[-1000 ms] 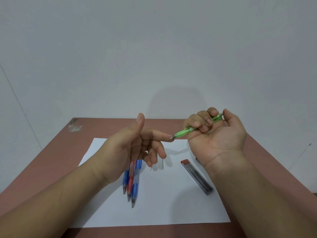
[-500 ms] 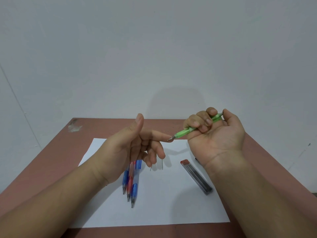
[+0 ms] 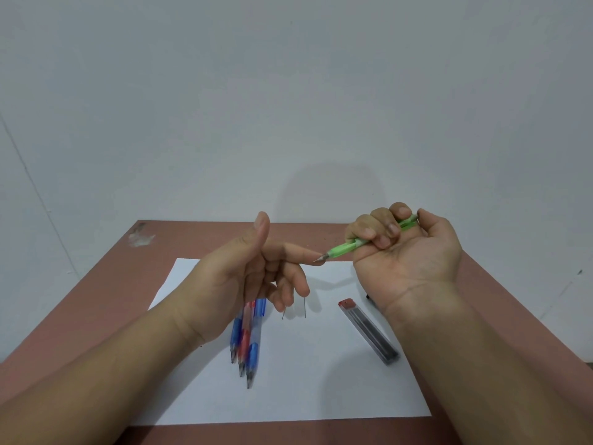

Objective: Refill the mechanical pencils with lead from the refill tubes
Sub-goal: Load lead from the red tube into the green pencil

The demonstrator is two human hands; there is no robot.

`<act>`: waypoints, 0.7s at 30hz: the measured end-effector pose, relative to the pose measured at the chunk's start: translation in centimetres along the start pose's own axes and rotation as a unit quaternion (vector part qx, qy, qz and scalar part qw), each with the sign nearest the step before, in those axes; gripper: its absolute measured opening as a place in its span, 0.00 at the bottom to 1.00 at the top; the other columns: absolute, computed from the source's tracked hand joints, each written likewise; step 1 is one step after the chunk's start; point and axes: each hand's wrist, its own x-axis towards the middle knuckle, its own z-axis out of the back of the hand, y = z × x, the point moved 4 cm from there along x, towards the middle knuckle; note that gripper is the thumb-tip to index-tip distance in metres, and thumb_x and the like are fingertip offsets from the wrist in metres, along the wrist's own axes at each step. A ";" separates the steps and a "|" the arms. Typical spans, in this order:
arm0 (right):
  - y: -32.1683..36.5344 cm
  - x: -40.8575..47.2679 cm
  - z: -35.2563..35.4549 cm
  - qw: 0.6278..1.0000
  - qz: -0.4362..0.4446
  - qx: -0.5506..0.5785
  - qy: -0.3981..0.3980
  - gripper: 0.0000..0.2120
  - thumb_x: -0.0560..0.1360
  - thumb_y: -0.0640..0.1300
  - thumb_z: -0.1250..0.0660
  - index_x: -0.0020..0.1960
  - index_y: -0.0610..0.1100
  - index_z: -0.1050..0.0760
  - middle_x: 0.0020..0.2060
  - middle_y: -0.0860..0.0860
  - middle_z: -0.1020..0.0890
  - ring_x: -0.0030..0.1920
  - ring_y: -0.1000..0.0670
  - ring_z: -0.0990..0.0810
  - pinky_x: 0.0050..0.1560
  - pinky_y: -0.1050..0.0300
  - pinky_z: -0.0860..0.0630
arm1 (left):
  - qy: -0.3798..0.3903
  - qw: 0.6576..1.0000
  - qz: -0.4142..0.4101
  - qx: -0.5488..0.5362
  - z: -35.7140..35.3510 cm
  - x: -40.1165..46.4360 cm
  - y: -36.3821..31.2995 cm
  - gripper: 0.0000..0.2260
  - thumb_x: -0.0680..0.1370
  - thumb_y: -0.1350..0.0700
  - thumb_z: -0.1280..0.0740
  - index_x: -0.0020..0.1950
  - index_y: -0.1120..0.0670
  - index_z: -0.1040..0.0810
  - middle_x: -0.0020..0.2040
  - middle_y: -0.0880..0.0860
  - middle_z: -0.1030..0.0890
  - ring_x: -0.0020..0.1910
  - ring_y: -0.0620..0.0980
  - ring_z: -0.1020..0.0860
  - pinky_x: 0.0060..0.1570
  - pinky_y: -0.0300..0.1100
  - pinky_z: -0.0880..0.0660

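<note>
Between my two raised hands, a slim translucent light-green plastic mechanical pencil (image 3: 349, 245) runs slantwise, its barrel wrapped by the curled fingers of my right hand (image 3: 407, 252), palm turned toward me, with the thumb pressed on the pencil's back end. The pencil has a paler green grip section and tapers to a small grey metal cone, and that tip touches the pad of the outstretched index finger of my left hand (image 3: 231, 277). My left hand holds nothing: thumb straight up, index finger pointing at the pencil tip, the other fingers loosely bent downward. Below my left hand, partly hidden by its heel, lie three more clear-bodied mechanical pencils (image 3: 245, 335) side by side and touching, two with blue grips and one with a red grip between them, all with tips pointing toward me. Just under my left fingertips, two thin dark loose lead sticks (image 3: 304, 308) rest near each other but apart. Below and to the inside of my right wrist lies a long flat clear plastic lead refill tube with a red end cap (image 3: 369, 330), dark leads visible inside, angled with its capped end away from me. All of these rest on a white sheet of paper (image 3: 321, 380) spread over a reddish-brown tabletop (image 3: 80, 316).
</note>
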 end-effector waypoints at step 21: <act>0.2 0.0 -0.1 1.000 -0.007 0.000 0.004 0.16 0.78 0.48 0.49 0.34 0.45 0.35 0.29 0.51 0.40 0.26 0.51 0.44 0.28 0.60 0.36 | 0.000 1.000 0.000 0.004 0.1 -0.1 0.0 0.35 0.78 0.34 0.50 0.56 0.59 0.15 0.43 0.62 0.18 0.36 0.54 0.23 0.41 0.45 0.24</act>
